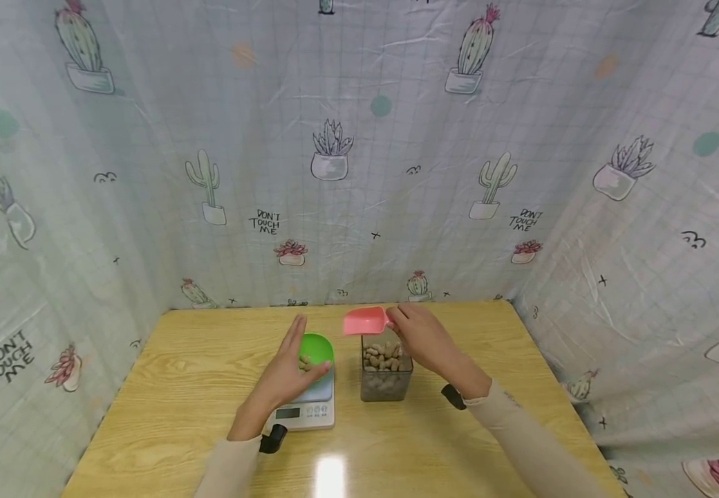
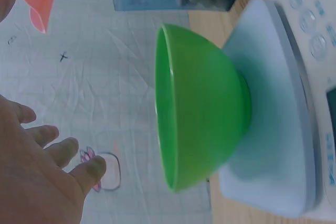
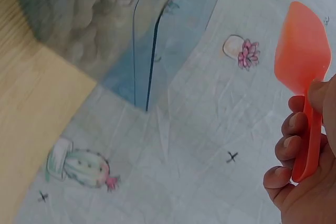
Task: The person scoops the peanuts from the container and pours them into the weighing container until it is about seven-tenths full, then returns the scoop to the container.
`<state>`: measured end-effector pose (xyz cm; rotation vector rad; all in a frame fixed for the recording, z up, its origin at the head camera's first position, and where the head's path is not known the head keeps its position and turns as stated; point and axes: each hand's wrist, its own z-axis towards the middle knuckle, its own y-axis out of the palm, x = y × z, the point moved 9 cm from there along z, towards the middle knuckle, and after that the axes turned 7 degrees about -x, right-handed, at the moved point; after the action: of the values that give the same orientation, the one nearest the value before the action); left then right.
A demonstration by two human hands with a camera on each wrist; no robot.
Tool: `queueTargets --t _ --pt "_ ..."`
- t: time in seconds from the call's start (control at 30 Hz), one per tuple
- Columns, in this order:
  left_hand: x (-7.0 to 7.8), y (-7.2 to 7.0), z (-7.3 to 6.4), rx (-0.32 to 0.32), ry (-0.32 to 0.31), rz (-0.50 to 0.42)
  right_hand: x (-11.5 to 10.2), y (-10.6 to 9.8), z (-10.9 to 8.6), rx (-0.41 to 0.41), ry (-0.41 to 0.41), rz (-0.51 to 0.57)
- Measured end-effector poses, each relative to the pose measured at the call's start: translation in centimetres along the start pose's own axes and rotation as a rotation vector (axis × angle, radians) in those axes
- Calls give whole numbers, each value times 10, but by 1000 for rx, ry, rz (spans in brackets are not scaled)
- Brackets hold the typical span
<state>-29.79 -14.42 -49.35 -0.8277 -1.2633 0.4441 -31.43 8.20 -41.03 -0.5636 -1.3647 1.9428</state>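
Observation:
My right hand [image 1: 423, 337] grips the handle of a pink-red scoop [image 1: 364, 322], fingers curled round it in the right wrist view. The scoop is above a clear, grey-tinted square container [image 1: 386, 389] with unshelled peanuts [image 1: 384, 355] inside. Whether anything lies in the scoop I cannot tell. To the left, a green bowl [image 2: 205, 108] stands upright on a white kitchen scale [image 1: 317, 419]; a few peanuts [image 1: 304, 362] show inside it in the head view. Beside and above the bowl is my left hand [image 1: 281, 377], fingers extended and holding nothing, apart from the bowl in its wrist view.
The wood-grain table [image 1: 459, 443] carries the scale and, right of it, the container, with a narrow gap between them. A cactus-print curtain [image 1: 359, 207] hangs behind the table and along both sides. Black wrist mounts [image 1: 274, 438] sit at both cuffs.

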Motion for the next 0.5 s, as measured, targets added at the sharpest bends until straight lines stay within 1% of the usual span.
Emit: queueTargets --t 0.13,0.33,0.4,0.5 --pt "13 7 5 -15 15 -20 7 -8 -8 -10 -7 -29" --pt "29 24 13 -77 43 -71 17 -15 -21 12 -39 -67" --pt "34 29 16 -84 45 -69 20 -14 -25 9 -37 -87" --pt "41 36 22 -83 44 -39 26 -14 -29 -17 -23 -107"
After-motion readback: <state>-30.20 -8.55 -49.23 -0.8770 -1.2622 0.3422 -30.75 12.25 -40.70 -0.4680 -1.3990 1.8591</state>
